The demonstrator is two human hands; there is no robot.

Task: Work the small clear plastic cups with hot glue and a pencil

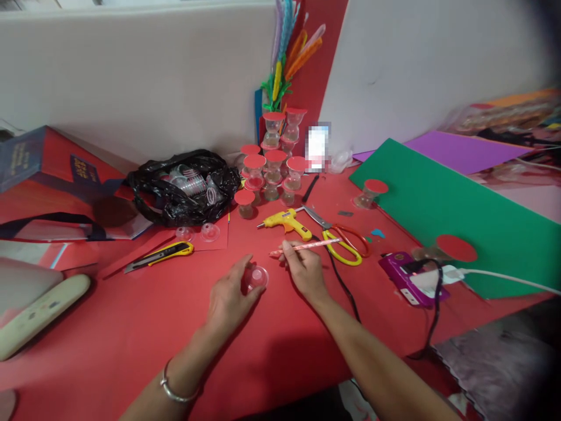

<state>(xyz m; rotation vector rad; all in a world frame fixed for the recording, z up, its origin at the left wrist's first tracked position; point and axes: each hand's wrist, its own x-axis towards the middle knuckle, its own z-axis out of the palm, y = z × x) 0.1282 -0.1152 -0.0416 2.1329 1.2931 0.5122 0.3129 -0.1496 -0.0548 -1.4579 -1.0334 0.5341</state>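
Note:
Between the thumb and fingers of my left hand (pixel 232 293) is a small clear plastic cup (pixel 257 277), upside down on the red tabletop (pixel 175 327). A patterned pencil (pixel 313 245) is pinched in my right hand (pixel 303 266), its tip pointing left toward the cup. Just beyond my right hand lie a yellow glue gun (pixel 287 222) and scissors (pixel 339 237) with red and yellow handles. Farther back stand several joined clear cups with red discs (pixel 275 156) on top.
A black plastic bag (pixel 144 196) of clear cups lies back left, near a yellow cutter (pixel 169 252). On the right are a purple power socket (pixel 405 286) with cables, a green board (pixel 460 216) and another cup piece (pixel 368 193).

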